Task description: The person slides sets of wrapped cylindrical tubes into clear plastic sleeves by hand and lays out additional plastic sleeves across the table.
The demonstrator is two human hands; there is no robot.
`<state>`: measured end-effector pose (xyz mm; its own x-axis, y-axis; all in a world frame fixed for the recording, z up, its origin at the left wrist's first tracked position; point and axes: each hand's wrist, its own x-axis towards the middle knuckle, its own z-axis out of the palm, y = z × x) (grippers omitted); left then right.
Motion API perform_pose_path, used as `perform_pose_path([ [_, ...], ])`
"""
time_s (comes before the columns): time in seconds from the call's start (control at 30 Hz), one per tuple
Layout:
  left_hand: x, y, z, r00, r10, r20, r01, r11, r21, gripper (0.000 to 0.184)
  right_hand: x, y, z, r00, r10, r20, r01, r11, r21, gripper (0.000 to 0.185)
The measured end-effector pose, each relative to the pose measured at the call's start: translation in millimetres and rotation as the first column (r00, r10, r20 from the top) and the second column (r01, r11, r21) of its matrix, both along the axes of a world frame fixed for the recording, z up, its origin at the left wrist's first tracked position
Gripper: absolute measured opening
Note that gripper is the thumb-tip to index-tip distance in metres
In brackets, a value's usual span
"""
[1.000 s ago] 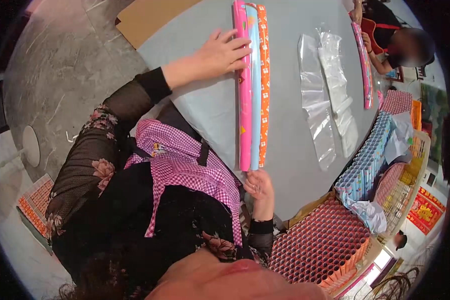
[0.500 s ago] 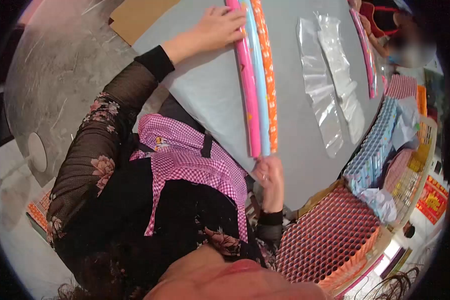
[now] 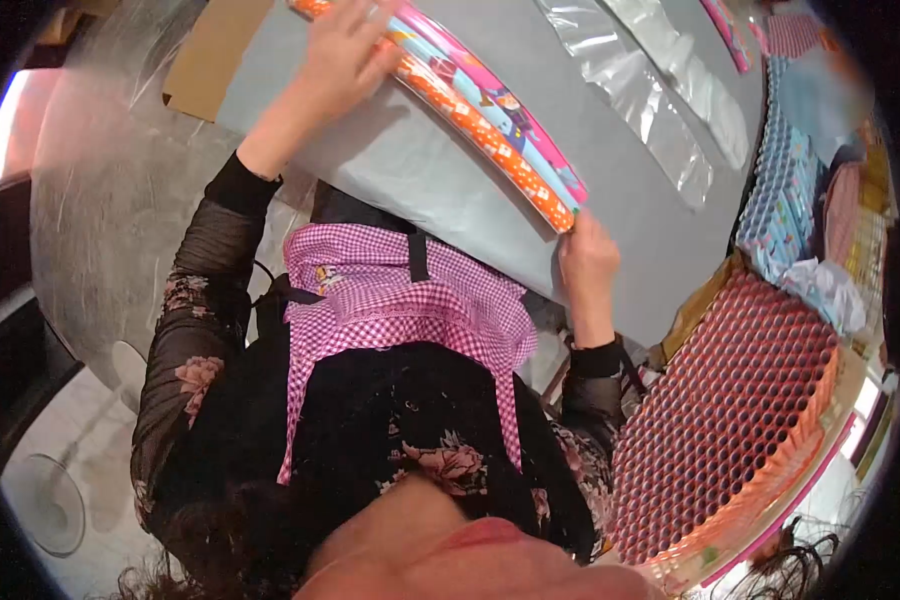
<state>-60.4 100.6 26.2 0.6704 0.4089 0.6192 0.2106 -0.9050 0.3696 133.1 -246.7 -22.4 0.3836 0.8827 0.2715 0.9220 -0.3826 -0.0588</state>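
Note:
A bundle of three patterned rolls, seemingly wrapping paper (image 3: 490, 135), lies slantwise over the grey table: orange nearest my body, light blue in the middle, pink on the far side. My left hand (image 3: 345, 65) wraps over the upper left part of the bundle, its fingers across the rolls. At the lower right end, my right hand (image 3: 588, 255) is closed around the tip of the rolls; its fingertips are partly hidden. Farther right on the table lie a clear plastic sleeve (image 3: 635, 100) and a whitish plastic sleeve (image 3: 685, 80), both flat.
A grey table (image 3: 670, 260) fills the upper middle, with brown cardboard (image 3: 215, 60) at its left. To the right stands a large basket holding red patterned sheets (image 3: 720, 420) and blue patterned sheets (image 3: 782, 180). Another pink roll (image 3: 727, 35) lies at the far edge.
The bundle has swung from nearly upright in view to a slant and been turned over, so orange now lies nearest me instead of pink. Both hands moved with it.

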Motion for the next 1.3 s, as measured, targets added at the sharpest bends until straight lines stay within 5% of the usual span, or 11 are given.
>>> perform_pose_path([
  [0.03, -1, -1, 9, 0.966, -0.036, -0.255, 0.129, 0.924, 0.361, 0.054, 1, 0, -3, 1.000, 0.013, 0.014, -0.014, 1.000, 0.012, 0.023],
  [0.2, 54, -14, -22, 0.934, -0.356, 0.026, 0.308, 0.840, 0.447, 0.054, 0, -5, -14, 1.000, -0.024, -0.011, 0.025, 0.999, 0.036, 0.034],
  [0.3, 65, -26, -30, 0.815, -0.192, -0.547, 0.373, 0.895, 0.242, 0.077, -2, -6, -10, 0.997, -0.079, -0.023, 0.077, 0.995, -0.056, 0.040],
  [0.67, 66, -27, -35, 0.755, -0.166, -0.635, 0.424, 0.861, 0.279, 0.078, 28, -49, 35, 0.927, -0.242, -0.288, 0.258, 0.966, 0.019, 0.052],
  [0.77, 68, -28, -35, 0.753, -0.188, -0.631, 0.425, 0.871, 0.247, 0.081, 34, -75, 47, 0.770, -0.351, -0.532, 0.518, 0.832, 0.200, 0.033],
  [0.83, 67, -29, -34, 0.753, -0.167, -0.637, 0.397, 0.887, 0.236, 0.081, 24, -80, 54, 0.549, -0.142, -0.824, 0.794, 0.398, 0.460, 0.018],
  [0.87, 67, -29, -34, 0.750, -0.179, -0.637, 0.408, 0.883, 0.232, 0.081, 20, -81, 51, 0.546, -0.153, -0.824, 0.799, 0.390, 0.458, 0.018],
  [1.0, 68, -31, -35, 0.788, -0.201, -0.582, 0.418, 0.868, 0.267, 0.077, 4, -83, 29, 0.456, -0.209, -0.865, 0.824, 0.465, 0.323, 0.011],
  [1.07, 68, -33, -31, 0.773, -0.169, -0.611, 0.399, 0.879, 0.262, 0.076, 0, -75, 27, 0.319, -0.298, -0.900, 0.793, 0.604, 0.081, 0.011],
  [1.2, 66, -34, -30, 0.783, -0.173, -0.598, 0.396, 0.879, 0.265, 0.076, -4, -69, 27, 0.385, -0.200, -0.901, 0.665, 0.737, 0.121, 0.013],
  [1.3, 65, -33, -32, 0.760, -0.125, -0.637, 0.384, 0.878, 0.285, 0.077, -6, -62, 30, 0.274, 0.076, -0.959, 0.595, 0.770, 0.231, 0.011],
])
